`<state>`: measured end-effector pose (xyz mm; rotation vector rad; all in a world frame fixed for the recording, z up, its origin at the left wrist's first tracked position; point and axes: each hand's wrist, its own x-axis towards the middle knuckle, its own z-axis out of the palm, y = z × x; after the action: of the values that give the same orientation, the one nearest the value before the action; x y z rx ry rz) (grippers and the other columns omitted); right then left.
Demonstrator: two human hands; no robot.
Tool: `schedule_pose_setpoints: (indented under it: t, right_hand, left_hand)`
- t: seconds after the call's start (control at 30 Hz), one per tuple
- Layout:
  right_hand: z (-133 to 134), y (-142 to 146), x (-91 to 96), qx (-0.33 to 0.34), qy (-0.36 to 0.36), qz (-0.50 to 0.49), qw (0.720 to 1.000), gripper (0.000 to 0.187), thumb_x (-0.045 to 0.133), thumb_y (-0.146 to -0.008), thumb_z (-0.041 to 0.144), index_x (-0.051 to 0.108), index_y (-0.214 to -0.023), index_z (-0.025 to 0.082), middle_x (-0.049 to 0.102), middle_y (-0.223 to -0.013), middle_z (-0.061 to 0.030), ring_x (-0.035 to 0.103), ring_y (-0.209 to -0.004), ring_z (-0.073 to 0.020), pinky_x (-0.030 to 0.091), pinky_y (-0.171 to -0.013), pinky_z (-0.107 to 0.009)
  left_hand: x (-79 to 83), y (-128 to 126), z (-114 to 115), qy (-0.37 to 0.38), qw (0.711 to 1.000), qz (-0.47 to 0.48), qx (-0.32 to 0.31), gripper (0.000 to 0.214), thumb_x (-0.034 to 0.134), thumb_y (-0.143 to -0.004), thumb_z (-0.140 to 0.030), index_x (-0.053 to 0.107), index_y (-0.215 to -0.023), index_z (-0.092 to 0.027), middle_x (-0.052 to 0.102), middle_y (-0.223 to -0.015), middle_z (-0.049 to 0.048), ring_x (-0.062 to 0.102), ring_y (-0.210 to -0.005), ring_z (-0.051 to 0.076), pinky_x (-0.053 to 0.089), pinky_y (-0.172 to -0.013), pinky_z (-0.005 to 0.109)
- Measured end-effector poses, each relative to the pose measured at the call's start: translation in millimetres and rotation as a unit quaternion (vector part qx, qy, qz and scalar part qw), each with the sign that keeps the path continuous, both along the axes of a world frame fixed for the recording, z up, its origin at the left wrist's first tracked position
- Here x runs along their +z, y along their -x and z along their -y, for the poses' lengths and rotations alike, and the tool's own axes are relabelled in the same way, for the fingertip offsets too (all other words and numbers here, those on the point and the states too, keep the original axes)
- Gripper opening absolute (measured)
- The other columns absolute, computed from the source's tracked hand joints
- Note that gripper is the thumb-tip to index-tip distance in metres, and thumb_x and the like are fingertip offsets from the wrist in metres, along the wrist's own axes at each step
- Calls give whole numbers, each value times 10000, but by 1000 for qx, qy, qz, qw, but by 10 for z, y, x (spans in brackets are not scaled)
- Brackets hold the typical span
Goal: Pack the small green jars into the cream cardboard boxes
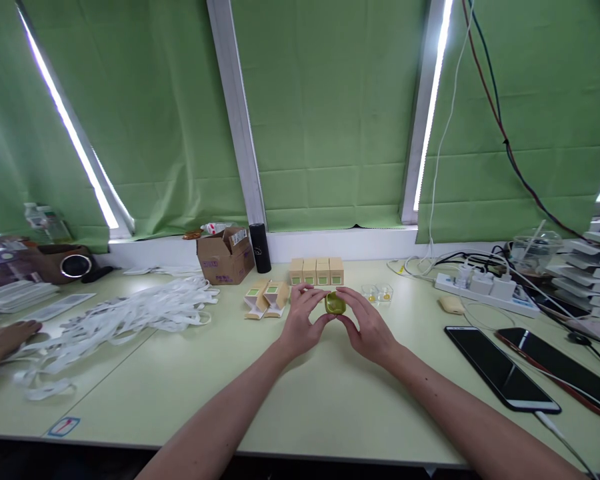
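Between my two hands, a little above the table, is a small green rounded-square case [335, 304]. My left hand [304, 319] grips its left side with the thumb below and fingers above. On the other side my right hand [367, 325] holds it the same way. Just behind my right hand lie small clear containers [377, 294] with yellowish bits in them. Two cardboard boxes with raised flaps [267, 299] lie left of my left hand. Several closed small cardboard boxes [317, 271] stand in a row behind my hands.
A heap of white straps [145, 310] covers the left side, where another person's hand [7, 340] rests. A brown carton [225, 255] and a black cylinder [260, 248] stand at the back. Rightward are a power strip [485, 291], a tablet [503, 369] and cables.
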<state>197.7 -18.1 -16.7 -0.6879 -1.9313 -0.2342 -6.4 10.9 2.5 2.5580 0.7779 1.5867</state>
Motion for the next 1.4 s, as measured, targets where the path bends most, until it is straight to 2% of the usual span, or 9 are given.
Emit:
schedule_pose_setpoints:
  t: [0.23, 0.5, 0.63, 0.73, 0.83, 0.93, 1.0, 1.2, 1.4]
  right_hand:
    - [19, -14, -5, 24, 32, -5, 999, 580, 465, -1022, 133, 332, -1568, 276, 456, -1572, -176, 461, -1470, -328, 589, -1030, -546]
    - [-12, 3, -27, 24, 5, 1, 1000, 554, 429, -1004, 79, 421, -1523, 272, 595, -1455, -147, 580, -1361, -289, 565, -1070, -529]
    - [-16, 26, -35, 49, 61, -38, 996, 514, 494, -993, 114, 483, -1479, 281, 651, -1369, -126, 644, -1228, -274, 608, -957, -473]
    - [-24, 36, -47, 56, 139, -99, 984, 454, 575, -980, 195, 542, -1426, 273, 679, -1287, -121, 675, -1037, -250, 616, -794, -407]
    - [-34, 28, -50, 72, 194, -132, 969, 429, 588, -992, 279, 568, -1420, 266, 695, -1224, -109, 666, -974, -233, 602, -767, -390]
    - [-44, 9, -43, 92, 230, -145, 958, 424, 578, -1011, 352, 578, -1426, 269, 698, -1181, -94, 662, -995, -231, 592, -784, -378]
    - [-48, 0, -37, 102, 236, -145, 955, 415, 570, -1019, 405, 595, -1410, 268, 697, -1147, -87, 659, -981, -227, 584, -783, -369]
    - [-47, 3, -40, 114, 232, -131, 957, 400, 544, -1028, 495, 647, -1339, 265, 695, -1072, -77, 636, -902, -214, 576, -768, -356]
    - [-41, 0, -69, 92, 247, -148, 953, 464, 571, -1012, 500, 617, -1400, 250, 714, -1132, -87, 636, -848, -200, 581, -794, -381]
  left_hand:
    - [17, -24, 6, 92, 995, 27, 20, 184, 660, -961, -373, 760, -1016, -229, 756, -962, 95, 536, -1157, 305, 484, -988, 471]
    - [10, -38, 18, 128, 991, 5, 31, 490, 510, -1026, -491, 687, -657, -221, 625, -671, 67, 588, -949, 257, 494, -803, 365]
    - [5, -18, 9, 146, 989, -4, 38, 592, 397, -1066, -489, 657, -608, -218, 594, -656, 63, 602, -902, 240, 481, -776, 361]
    - [30, 13, 8, 140, 989, 10, 52, 480, 406, -1066, -382, 683, -714, -210, 651, -774, 77, 589, -970, 250, 491, -834, 386]
    - [52, 42, 11, 115, 992, 23, 47, 138, 575, -961, -228, 698, -1023, -215, 710, -1009, 94, 522, -1157, 292, 485, -965, 452]
    - [63, 52, 30, 102, 995, -1, 13, 516, 657, -836, -95, 595, -1321, -257, 675, -1263, 100, 459, -1270, 321, 453, -1056, 525]
    - [69, 47, 52, 77, 996, -34, -8, 651, 662, -811, -57, 553, -1409, -292, 635, -1345, 101, 455, -1298, 331, 406, -1113, 570]
    - [77, 28, 84, 46, 994, -94, -9, 578, 626, -862, -36, 651, -1350, -345, 594, -1383, 88, 434, -1340, 332, 376, -1144, 576]
    - [63, 28, 51, 51, 995, -85, -29, 427, 664, -888, -85, 681, -1260, -294, 630, -1342, 88, 450, -1337, 312, 362, -1167, 569]
